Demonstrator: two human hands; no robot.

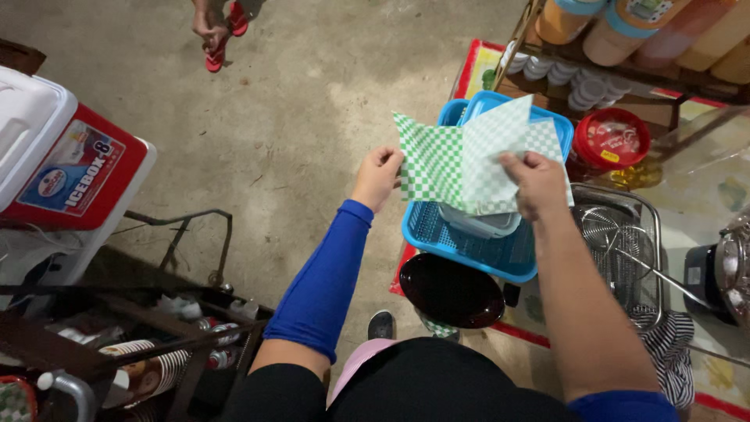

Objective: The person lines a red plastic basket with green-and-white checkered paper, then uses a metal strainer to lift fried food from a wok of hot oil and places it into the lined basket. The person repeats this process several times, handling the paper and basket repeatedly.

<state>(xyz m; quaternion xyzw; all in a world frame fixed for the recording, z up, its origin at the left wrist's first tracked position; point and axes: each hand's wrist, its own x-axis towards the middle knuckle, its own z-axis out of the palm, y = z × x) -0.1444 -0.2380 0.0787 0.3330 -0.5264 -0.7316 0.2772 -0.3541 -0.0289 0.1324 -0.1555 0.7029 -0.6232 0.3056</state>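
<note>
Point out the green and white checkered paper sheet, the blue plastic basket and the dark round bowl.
green and white checkered paper sheet (pixel 461 160), head view, middle of sheet.
blue plastic basket (pixel 469 250), head view, near wall.
dark round bowl (pixel 451 291), head view, inside.

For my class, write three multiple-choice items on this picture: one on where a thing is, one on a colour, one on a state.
1. Where is the blue basket?
A. under the held paper
B. on the cooler
C. on the floor by the sandals

2. What colour are the checks on the paper?
A. red and white
B. green and white
C. blue and yellow

3. How is the paper held?
A. crumpled in one fist
B. lying flat, untouched
C. pinched by the left hand and right hand

Answers: 1 A, the basket shows below the sheet. 2 B, green and white squares cover it. 3 C, each hand grips one side.
</note>
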